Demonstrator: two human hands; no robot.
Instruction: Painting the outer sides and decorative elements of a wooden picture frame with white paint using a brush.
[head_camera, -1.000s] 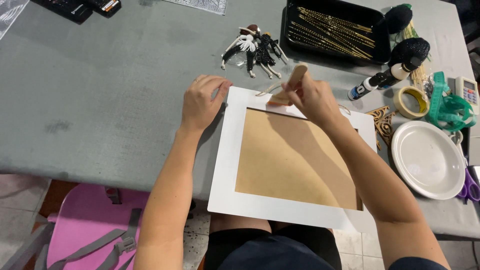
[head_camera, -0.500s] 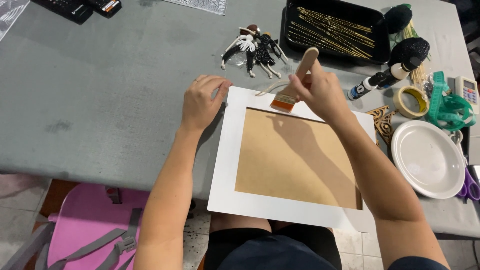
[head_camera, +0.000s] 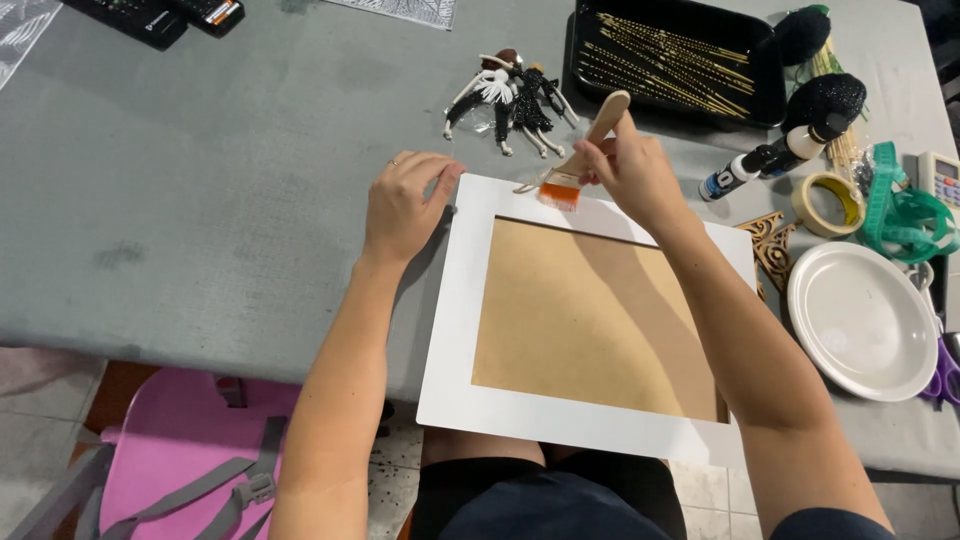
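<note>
Brush (head_camera: 585, 155) gripped by right hand (head_camera: 635, 172), bristles on white frame (head_camera: 470, 330).

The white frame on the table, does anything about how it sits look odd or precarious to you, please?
Yes: the white frame lies askew and its near edge hangs past the edge of the grey table, over the person's lap. The left hand rests at its far corner while the right hand holds a brush on it.
</note>
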